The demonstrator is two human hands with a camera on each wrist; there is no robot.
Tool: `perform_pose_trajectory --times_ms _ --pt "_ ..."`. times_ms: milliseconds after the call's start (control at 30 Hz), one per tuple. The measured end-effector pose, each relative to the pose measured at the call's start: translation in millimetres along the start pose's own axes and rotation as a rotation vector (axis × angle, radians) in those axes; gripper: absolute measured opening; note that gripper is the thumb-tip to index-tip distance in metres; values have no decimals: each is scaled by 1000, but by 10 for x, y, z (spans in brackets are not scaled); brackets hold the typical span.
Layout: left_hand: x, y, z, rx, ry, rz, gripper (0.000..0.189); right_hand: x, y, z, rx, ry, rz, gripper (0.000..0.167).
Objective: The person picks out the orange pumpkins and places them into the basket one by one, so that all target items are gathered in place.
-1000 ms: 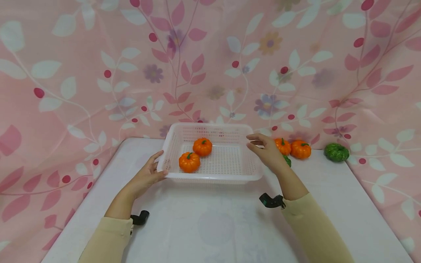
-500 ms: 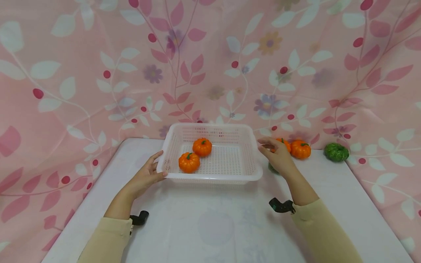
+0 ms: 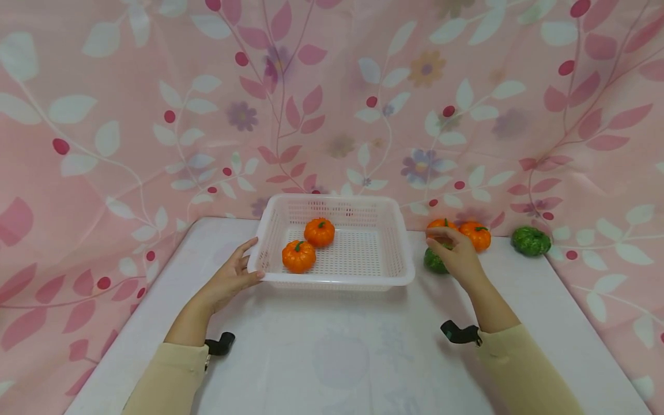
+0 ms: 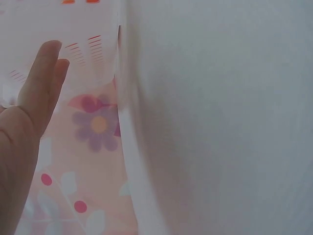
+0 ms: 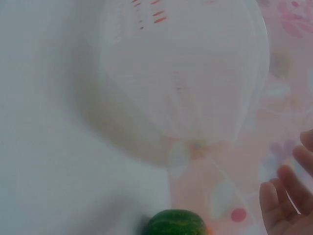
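Observation:
A white plastic basket stands on the table, with two small orange pumpkins inside toward its left. My left hand touches the basket's left end, thumb at the front corner. Its fingers look straight in the left wrist view. My right hand is in the air right of the basket, fingers loosely bent and holding nothing. Just below and left of it is a dark green, round pumpkin-like vegetable, partly hidden by the hand; its top shows in the right wrist view.
Two more orange pumpkins sit behind the right hand, one partly covered by it. Farther right, a bumpy green vegetable lies near the table's right edge. A pink floral cloth hangs behind the white table.
My right hand has moved right, from the basket's right rim to above the green vegetable. The left hand, basket and pumpkins inside it have stayed where they were.

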State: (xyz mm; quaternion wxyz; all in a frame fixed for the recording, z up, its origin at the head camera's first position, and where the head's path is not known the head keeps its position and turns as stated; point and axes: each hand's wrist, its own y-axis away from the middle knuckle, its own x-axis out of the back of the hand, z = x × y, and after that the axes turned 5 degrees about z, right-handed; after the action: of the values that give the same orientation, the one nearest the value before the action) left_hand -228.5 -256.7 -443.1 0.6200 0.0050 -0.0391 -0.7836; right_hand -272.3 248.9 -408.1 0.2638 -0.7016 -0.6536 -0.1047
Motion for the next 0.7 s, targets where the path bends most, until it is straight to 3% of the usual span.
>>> perform_pose_trajectory --times_ms 700 --pt "25 -32 -50 4 -4 -1 94 419 -3 534 -165 85 101 53"
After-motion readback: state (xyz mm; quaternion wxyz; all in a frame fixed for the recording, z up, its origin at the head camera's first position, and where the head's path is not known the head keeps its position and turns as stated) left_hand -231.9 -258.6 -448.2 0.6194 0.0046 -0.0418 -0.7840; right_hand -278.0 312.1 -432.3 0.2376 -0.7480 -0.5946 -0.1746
